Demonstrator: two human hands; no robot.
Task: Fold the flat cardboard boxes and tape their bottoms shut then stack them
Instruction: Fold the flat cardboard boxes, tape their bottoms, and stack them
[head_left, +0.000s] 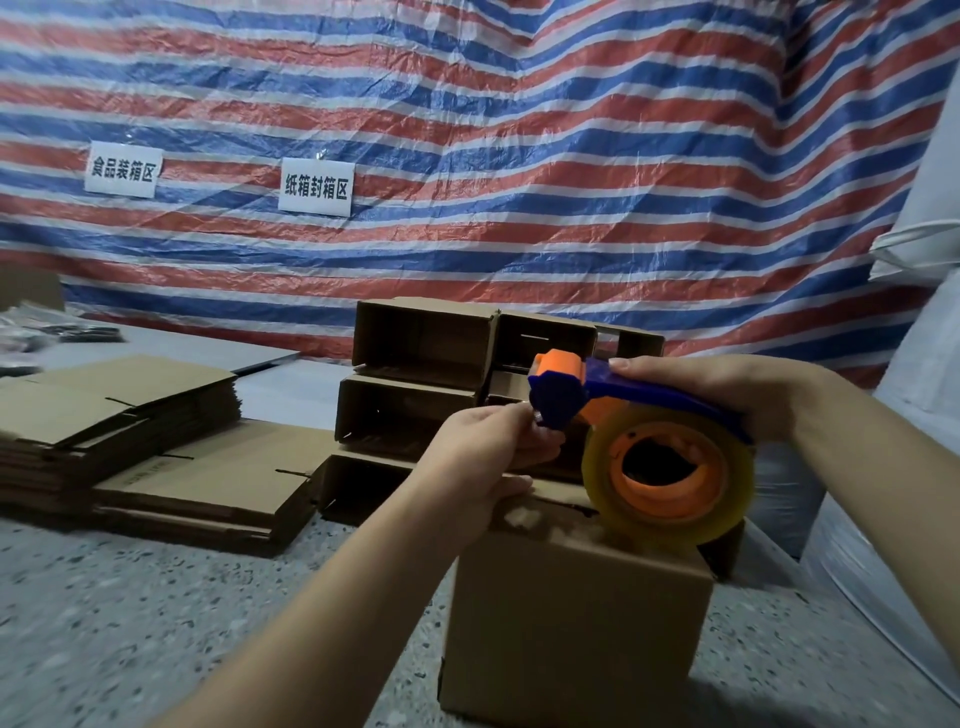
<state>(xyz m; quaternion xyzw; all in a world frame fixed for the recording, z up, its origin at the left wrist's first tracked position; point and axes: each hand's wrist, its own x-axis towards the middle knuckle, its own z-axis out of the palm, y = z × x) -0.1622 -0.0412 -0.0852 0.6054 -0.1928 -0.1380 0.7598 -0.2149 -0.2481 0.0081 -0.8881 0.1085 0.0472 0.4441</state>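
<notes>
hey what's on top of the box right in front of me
The tape roll in its dispenser sits over the box, left hand beside it. Whether tape is down yet is hidden.

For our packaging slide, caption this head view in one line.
Right hand holds the tape dispenser over a folded box; left hand pinches its front end.

Folded box (571, 623) upright on floor, tape dispenser (649, 447) atop; seam seemingly untaped.
</notes>
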